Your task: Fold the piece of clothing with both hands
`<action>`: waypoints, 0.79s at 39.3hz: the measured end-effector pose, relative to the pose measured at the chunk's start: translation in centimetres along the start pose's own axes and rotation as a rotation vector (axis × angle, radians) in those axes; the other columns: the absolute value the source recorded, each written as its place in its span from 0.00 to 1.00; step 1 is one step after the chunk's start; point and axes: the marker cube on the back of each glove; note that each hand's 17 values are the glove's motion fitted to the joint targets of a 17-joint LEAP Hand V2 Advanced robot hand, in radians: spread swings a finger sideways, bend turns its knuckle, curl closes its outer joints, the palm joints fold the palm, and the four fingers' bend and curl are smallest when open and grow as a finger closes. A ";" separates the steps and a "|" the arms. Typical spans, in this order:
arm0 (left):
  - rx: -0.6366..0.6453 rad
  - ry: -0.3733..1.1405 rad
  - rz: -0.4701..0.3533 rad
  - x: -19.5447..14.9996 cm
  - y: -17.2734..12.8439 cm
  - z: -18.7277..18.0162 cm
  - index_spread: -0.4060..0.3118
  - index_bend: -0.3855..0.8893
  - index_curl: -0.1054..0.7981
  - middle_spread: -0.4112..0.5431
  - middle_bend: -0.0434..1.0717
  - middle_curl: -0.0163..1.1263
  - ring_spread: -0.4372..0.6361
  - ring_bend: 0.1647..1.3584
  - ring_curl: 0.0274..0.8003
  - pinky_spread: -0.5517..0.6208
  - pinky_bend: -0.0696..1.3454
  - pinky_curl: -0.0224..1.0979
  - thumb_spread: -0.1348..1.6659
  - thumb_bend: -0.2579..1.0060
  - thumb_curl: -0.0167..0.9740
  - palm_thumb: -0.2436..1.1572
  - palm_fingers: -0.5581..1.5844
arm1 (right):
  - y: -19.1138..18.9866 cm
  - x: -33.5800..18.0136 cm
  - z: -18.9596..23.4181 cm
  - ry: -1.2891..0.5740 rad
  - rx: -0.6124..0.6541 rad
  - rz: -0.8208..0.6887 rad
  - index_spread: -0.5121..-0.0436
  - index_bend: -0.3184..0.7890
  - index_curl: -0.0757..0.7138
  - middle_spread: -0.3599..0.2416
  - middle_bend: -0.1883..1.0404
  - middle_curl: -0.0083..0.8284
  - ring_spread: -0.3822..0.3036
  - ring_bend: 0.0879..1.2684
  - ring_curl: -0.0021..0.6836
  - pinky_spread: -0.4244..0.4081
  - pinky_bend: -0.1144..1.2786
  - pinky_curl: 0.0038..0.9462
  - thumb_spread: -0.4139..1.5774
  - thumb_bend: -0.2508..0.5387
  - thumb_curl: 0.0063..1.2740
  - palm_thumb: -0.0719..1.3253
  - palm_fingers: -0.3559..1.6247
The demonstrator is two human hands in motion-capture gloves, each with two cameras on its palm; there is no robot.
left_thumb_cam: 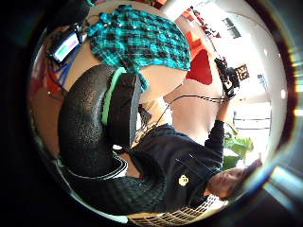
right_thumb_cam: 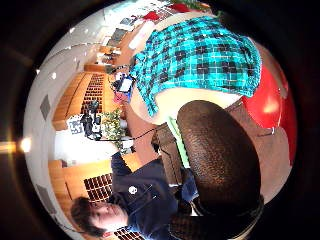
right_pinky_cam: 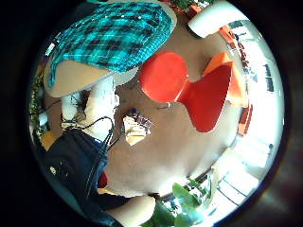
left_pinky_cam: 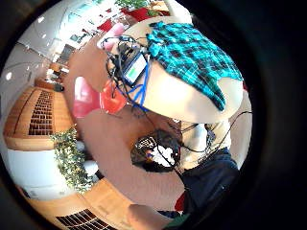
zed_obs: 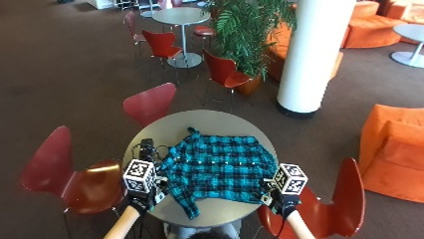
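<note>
Two gloved hands, left hand (zed_obs: 140, 198) & right hand (zed_obs: 281, 200), sit at table (zed_obs: 218, 119) edges. Teal plaid shirt (zed_obs: 218, 167) lies spread on it. Fingers: can't tell.

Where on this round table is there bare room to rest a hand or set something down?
Bare table lies along the far rim beyond the teal plaid shirt, and in a patch at the near edge beside the hanging sleeve. The left side is crowded: a device with cables sits against the shirt. The shirt reaches close to the right rim.
</note>
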 end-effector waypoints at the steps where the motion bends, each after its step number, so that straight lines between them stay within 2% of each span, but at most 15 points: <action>1: 0.000 -0.004 -0.003 -0.1 0.0 0.1 0.47 0.55 0.23 0.45 0.22 0.08 0.51 0.19 0.08 0.59 0.20 0.08 0.37 0.28 0.05 0.28 0.50 | 0.0 0.0 0.1 -0.004 0.000 -0.004 0.64 0.48 0.19 0.45 0.32 0.08 0.59 0.16 0.10 0.64 0.32 0.09 0.48 0.54 0.04 0.24 0.36; 4: -0.009 -0.015 -0.010 -0.3 0.2 0.3 0.44 0.55 0.28 0.46 0.21 0.12 0.54 0.21 0.14 0.63 0.20 0.11 0.48 0.28 0.07 0.29 0.49 | 0.0 0.1 0.4 -0.024 -0.006 -0.010 0.53 0.47 0.26 0.42 0.32 0.13 0.60 0.17 0.15 0.67 0.33 0.14 0.58 0.56 0.05 0.26 0.35; 7: -0.025 -0.015 -0.015 -0.5 0.3 0.6 0.43 0.55 0.32 0.46 0.20 0.15 0.56 0.21 0.17 0.65 0.19 0.14 0.56 0.28 0.09 0.29 0.48 | 0.4 -0.1 0.3 -0.031 -0.014 -0.003 0.45 0.45 0.29 0.47 0.32 0.16 0.61 0.17 0.19 0.70 0.33 0.17 0.66 0.56 0.07 0.27 0.35; 13: -0.046 -0.035 -0.025 -0.8 0.0 1.0 0.41 0.54 0.38 0.47 0.19 0.18 0.59 0.22 0.21 0.68 0.18 0.17 0.67 0.27 0.12 0.30 0.47 | 0.7 -0.4 0.2 -0.018 -0.006 -0.005 0.38 0.45 0.35 0.50 0.31 0.22 0.62 0.16 0.22 0.72 0.32 0.20 0.76 0.55 0.09 0.27 0.35; 16: -0.045 -0.044 -0.029 -1.0 -0.4 1.3 0.41 0.54 0.41 0.47 0.19 0.19 0.59 0.22 0.22 0.68 0.18 0.18 0.70 0.26 0.14 0.30 0.47 | 0.2 -0.7 0.4 -0.023 -0.002 -0.020 0.36 0.45 0.37 0.50 0.31 0.24 0.62 0.16 0.24 0.73 0.32 0.22 0.79 0.54 0.10 0.27 0.35; 17: -0.044 -0.042 -0.030 -1.0 -0.6 1.5 0.41 0.53 0.41 0.47 0.19 0.20 0.60 0.22 0.22 0.68 0.18 0.18 0.71 0.26 0.14 0.30 0.47 | -0.1 -0.6 0.6 -0.023 -0.005 -0.020 0.36 0.45 0.38 0.46 0.31 0.24 0.62 0.16 0.25 0.73 0.31 0.22 0.80 0.53 0.11 0.27 0.35; 25: -0.091 -0.003 -0.016 -0.3 -1.7 3.9 0.40 0.52 0.46 0.47 0.19 0.22 0.60 0.22 0.24 0.68 0.18 0.21 0.75 0.24 0.18 0.30 0.48 | -2.7 -0.7 1.3 0.007 -0.064 -0.027 0.35 0.45 0.42 0.41 0.30 0.28 0.62 0.16 0.29 0.74 0.32 0.26 0.85 0.50 0.13 0.28 0.35; 26: -0.099 -0.006 -0.012 0.0 -1.8 4.0 0.40 0.52 0.47 0.46 0.19 0.23 0.60 0.22 0.25 0.68 0.18 0.21 0.76 0.24 0.18 0.30 0.48 | -2.8 -0.9 1.1 0.015 -0.072 -0.030 0.35 0.44 0.43 0.45 0.30 0.29 0.62 0.16 0.29 0.74 0.32 0.26 0.85 0.50 0.13 0.28 0.35; 31: -0.156 -0.009 0.052 1.6 -3.0 4.6 0.40 0.50 0.49 0.48 0.16 0.23 0.60 0.22 0.26 0.68 0.19 0.23 0.76 0.22 0.20 0.30 0.46 | -4.0 -1.6 0.1 0.105 -0.141 -0.006 0.33 0.43 0.44 0.49 0.29 0.30 0.61 0.18 0.32 0.73 0.33 0.28 0.86 0.49 0.15 0.30 0.35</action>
